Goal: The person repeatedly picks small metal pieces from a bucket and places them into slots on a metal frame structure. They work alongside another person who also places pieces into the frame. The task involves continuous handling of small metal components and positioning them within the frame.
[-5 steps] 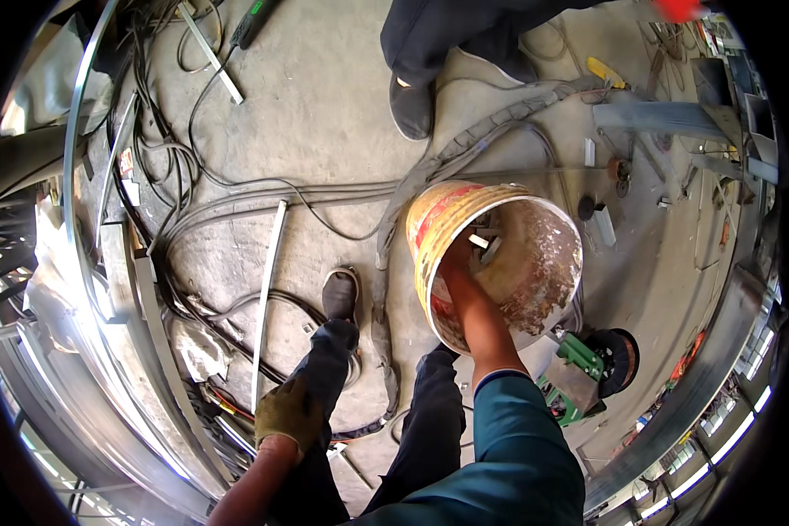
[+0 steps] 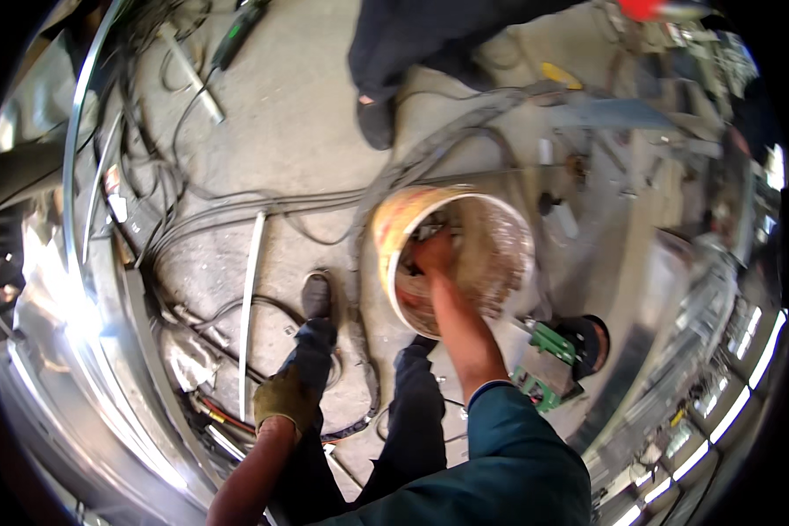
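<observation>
A tilted, dirty bucket [image 2: 382, 245], yellow and orange outside, stands in front of me with its mouth facing my way. My right arm reaches into it. Inside, my bare right hand [image 2: 433, 252] is low against dark and pale small pieces [image 2: 426, 230], which look like metal scraps; blur hides its fingers and whatever they may hold. My left hand [image 2: 287, 400], in a worn olive-brown glove, rests on my left thigh with its fingers laid over the trouser leg and nothing in it.
Cables [image 2: 263, 197] run across the concrete floor, with a pale metal strip [image 2: 252, 316] on the left. A green machine with a reel [image 2: 543, 351] stands right of the bucket. Another person's shoe [image 2: 375, 123] is beyond it. Long shiny metal profiles [image 2: 105, 368] line the left side.
The whole view has shifted, so the bucket and floor items sit farther left. My right hand has moved inside the bucket and shows more. The left hand stays on my thigh.
</observation>
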A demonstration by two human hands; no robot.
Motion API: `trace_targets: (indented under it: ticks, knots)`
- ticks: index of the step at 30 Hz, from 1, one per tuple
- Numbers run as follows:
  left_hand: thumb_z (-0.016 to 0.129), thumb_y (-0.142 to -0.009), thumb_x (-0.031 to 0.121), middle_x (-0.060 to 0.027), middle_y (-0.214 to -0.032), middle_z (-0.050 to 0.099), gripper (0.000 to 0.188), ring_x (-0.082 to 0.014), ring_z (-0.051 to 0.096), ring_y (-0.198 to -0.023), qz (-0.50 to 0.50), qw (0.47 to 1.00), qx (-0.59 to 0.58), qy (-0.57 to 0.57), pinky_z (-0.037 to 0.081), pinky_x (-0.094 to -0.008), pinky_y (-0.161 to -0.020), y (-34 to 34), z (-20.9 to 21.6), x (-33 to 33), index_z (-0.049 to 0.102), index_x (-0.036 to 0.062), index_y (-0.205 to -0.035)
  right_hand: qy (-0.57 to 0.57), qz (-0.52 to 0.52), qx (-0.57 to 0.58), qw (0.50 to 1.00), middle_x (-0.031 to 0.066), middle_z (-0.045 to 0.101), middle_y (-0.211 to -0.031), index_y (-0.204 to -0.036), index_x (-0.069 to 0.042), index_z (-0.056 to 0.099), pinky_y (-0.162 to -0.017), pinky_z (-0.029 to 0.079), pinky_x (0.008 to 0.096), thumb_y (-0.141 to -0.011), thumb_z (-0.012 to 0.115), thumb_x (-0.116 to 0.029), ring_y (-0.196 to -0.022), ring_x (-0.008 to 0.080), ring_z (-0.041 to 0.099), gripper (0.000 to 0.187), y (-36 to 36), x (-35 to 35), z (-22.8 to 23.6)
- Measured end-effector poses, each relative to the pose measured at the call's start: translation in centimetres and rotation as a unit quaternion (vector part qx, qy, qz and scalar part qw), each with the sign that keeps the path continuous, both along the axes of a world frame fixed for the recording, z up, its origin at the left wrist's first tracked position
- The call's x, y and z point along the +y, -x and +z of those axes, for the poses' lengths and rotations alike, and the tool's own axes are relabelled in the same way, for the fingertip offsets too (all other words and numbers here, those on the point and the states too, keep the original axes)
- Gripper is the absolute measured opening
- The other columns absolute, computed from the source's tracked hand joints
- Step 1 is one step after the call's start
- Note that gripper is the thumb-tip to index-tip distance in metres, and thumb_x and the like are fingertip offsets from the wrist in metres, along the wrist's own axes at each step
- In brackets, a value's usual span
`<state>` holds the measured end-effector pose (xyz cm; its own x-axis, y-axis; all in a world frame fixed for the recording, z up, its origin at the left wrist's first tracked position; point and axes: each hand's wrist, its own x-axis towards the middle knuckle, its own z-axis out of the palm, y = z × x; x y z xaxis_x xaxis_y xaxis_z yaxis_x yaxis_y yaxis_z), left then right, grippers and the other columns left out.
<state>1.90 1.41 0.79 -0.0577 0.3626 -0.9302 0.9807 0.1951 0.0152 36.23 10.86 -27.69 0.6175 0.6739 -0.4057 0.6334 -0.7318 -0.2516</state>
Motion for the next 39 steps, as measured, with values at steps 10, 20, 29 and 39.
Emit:
trace_targets:
  ticks: [10,20,29,39]
  knots:
    - [0.063,-0.106,0.027,-0.0086,-0.115,0.067,0.047,-0.0181,0.066,-0.095,0.507,0.712,-0.484,0.032,0.055,-0.0319,-0.081,-10.0,13.0,0.4,0.056,0.0050,-0.147,-0.127,-0.170,0.443,0.871,0.0092,0.068,-0.105,-0.149,0.001,0.043,-0.082,0.054,0.0363,-0.078,0.074,-0.013,-0.092,0.0185,0.066,0.078,6.5,-8.2,42.8]
    - [0.069,-0.098,0.012,-0.0003,-0.071,0.055,0.074,-0.0098,0.052,-0.064,0.085,0.846,-0.526,-0.001,0.045,-0.0301,-0.057,-21.9,36.6,0.5,0.034,0.0098,-0.164,-0.173,-0.139,0.717,0.661,0.0038,0.064,-0.114,-0.153,-0.005,0.044,-0.084,0.054,0.0302,-0.086,0.071,-0.004,-0.100,0.0135,0.063,0.072,-4.2,-18.7,59.4]
    - [0.075,-0.090,0.009,-0.0120,-0.101,0.076,0.042,-0.0195,0.073,-0.087,-0.045,0.813,-0.511,-0.274,0.057,-0.0329,-0.079,-37.5,40.7,-7.4,0.070,0.0028,-0.131,-0.312,-0.275,0.657,0.629,0.0067,0.065,-0.111,-0.146,-0.002,0.050,-0.082,0.055,0.0327,-0.083,0.077,-0.002,-0.096,0.0174,0.065,0.068,-17.8,-27.2,63.1]
    - [0.078,-0.095,0.005,-0.0074,-0.109,0.076,0.014,-0.0115,0.068,-0.086,0.047,0.687,-0.583,-0.430,0.057,-0.0262,-0.076,-54.6,32.6,-1.0,0.071,0.0046,-0.108,-0.469,-0.429,0.400,0.661,0.0139,0.069,-0.105,-0.141,0.007,0.050,-0.074,0.057,0.0350,-0.074,0.077,-0.009,-0.089,0.0215,0.070,0.074,-30.9,-27.5,57.9]
